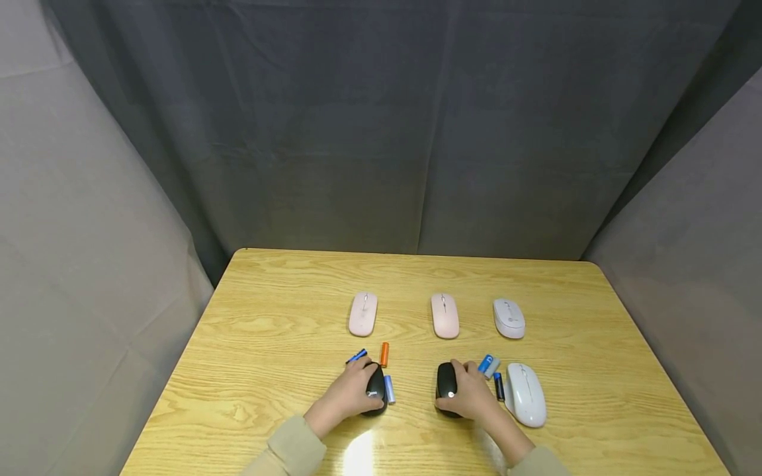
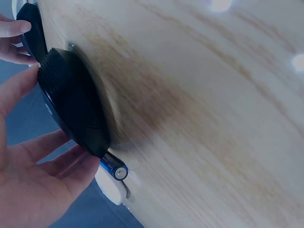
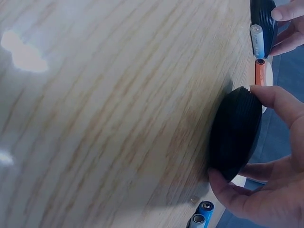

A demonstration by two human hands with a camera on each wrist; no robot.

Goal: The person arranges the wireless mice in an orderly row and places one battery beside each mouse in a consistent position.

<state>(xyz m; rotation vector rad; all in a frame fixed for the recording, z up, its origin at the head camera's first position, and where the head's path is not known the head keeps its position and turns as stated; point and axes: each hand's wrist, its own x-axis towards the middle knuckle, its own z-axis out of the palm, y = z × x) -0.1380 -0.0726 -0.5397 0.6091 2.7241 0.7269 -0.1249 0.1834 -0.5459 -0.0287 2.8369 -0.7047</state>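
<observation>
My left hand point(image 1: 350, 391) grips a black computer mouse point(image 1: 376, 382) at the front left, thumb on its near side and fingers on its far side. To its right, my right hand point(image 1: 471, 395) holds a second black mouse point(image 1: 446, 380) the same way. A dark blue battery point(image 1: 356, 356), an orange battery point(image 1: 384, 354) and a pale blue battery point(image 1: 389, 389) lie around the left mouse. Beside the right hand are a blue battery point(image 1: 485, 363), a light blue battery point(image 1: 492, 368) and a dark battery point(image 1: 499, 387). Both wrist views show fingertips and thumb at the mice's ends.
Behind the hands, two pink mice point(image 1: 362, 314) and a small white mouse point(image 1: 508, 318) stand in a row. A larger white mouse point(image 1: 527, 395) lies right of the right hand. Grey cloth point(image 1: 333, 132) hangs behind the wooden table point(image 1: 262, 330) and along both sides.
</observation>
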